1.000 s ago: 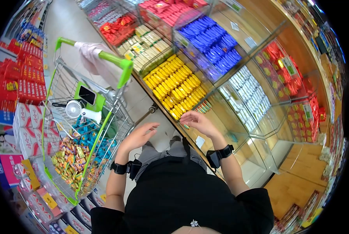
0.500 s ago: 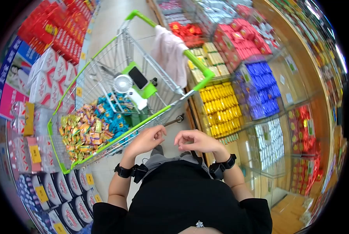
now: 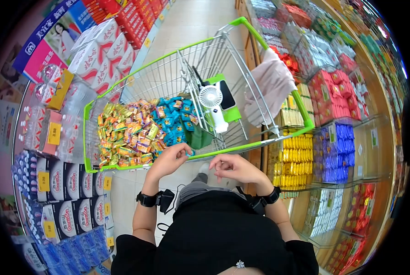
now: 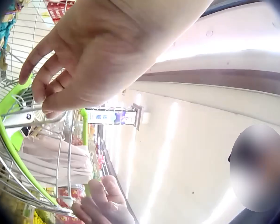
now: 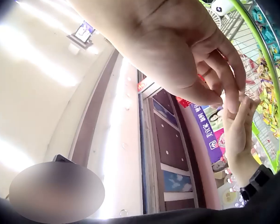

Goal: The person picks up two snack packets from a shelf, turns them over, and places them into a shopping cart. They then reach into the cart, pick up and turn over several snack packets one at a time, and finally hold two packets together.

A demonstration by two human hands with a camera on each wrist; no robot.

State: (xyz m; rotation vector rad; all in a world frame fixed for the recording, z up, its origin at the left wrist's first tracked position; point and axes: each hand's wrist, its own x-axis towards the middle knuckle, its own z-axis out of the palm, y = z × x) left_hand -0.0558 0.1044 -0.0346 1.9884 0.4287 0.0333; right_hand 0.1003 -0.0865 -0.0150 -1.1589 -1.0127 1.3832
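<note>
My left hand hovers at the near rail of a green-edged wire shopping cart, its fingers loosely curled with nothing in them. To its right my right hand is also loosely curled and holds nothing, short of the same rail. Within the cart lie a heap of small orange-and-gold wrapped candies and, beside them, teal wrapped candies. A white handheld fan and a dark-screened phone sit at the cart's child-seat end. A pale pink cloth hangs over by the handle.
Glass-sided bins with yellow packets and blue packets line the right side. Boxed water packs and white-and-red cartons are stacked on the left. A tiled aisle runs ahead beyond the cart.
The view has turned right-to-left, so the cart now lies across the front and the candy bins have shifted to the right. Both hands, still without anything held, are now at the cart's near side.
</note>
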